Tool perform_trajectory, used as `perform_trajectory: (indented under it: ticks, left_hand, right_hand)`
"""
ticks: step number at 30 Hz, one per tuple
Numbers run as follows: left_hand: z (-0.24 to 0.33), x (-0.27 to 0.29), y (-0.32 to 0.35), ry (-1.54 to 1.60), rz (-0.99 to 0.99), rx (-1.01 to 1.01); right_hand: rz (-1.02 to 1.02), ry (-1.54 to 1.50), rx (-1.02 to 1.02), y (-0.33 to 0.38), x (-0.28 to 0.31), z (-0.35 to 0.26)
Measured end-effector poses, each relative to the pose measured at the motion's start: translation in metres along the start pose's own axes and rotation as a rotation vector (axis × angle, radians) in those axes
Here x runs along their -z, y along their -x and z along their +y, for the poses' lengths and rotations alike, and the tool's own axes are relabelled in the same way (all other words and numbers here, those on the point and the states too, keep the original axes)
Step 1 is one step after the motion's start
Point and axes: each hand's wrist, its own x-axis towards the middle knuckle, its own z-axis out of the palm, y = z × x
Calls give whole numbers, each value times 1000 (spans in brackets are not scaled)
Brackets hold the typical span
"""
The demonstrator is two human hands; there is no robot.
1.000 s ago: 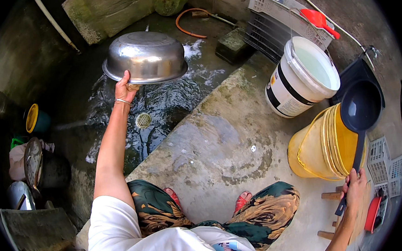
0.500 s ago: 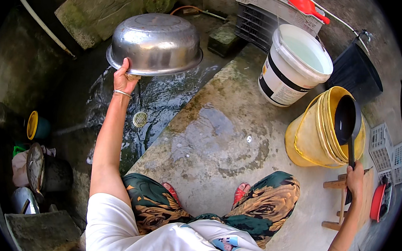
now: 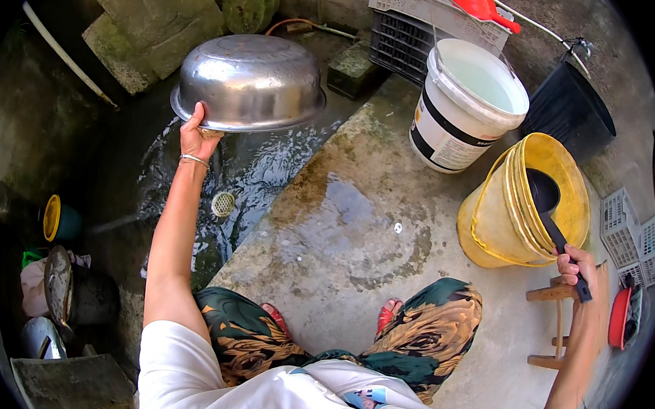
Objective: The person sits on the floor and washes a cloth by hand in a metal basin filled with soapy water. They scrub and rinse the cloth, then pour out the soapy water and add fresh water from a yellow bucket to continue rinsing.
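Note:
My left hand [image 3: 198,134] grips the rim of a large stainless steel basin [image 3: 250,81], which is turned bottom up over the wet, lower floor [image 3: 253,175]. The fingers under the rim are partly hidden. On the right, my right hand [image 3: 577,263] is closed round the black handle of a ladle-like dipper [image 3: 544,191]. Its dark bowl is inside the yellow bucket [image 3: 491,212], partly below the rim. What the bucket holds is hard to make out.
A white bucket [image 3: 451,127] of water stands beyond the yellow one, next to a black bucket [image 3: 575,111]. Crates [image 3: 399,36] with a red scoop [image 3: 481,7] are behind. A wooden stool [image 3: 550,294] is by my right arm. A round drain cover [image 3: 223,204] lies on the wet floor.
The dipper's bowl has gone lower into the yellow bucket, and its handle has tilted. The basin stays upside down in my left hand, slightly lower in view.

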Motion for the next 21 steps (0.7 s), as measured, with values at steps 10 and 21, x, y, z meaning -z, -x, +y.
perform_trajectory:
  ticks: [10, 21]
  left_hand:
    - [-12, 19, -13, -40, 26, 19]
    - [-64, -32, -8, -1325, -118, 158]
  right_hand:
    - [-53, -378, 306, 28, -21, 45]
    - [-165, -370, 416, 93, -73, 19]
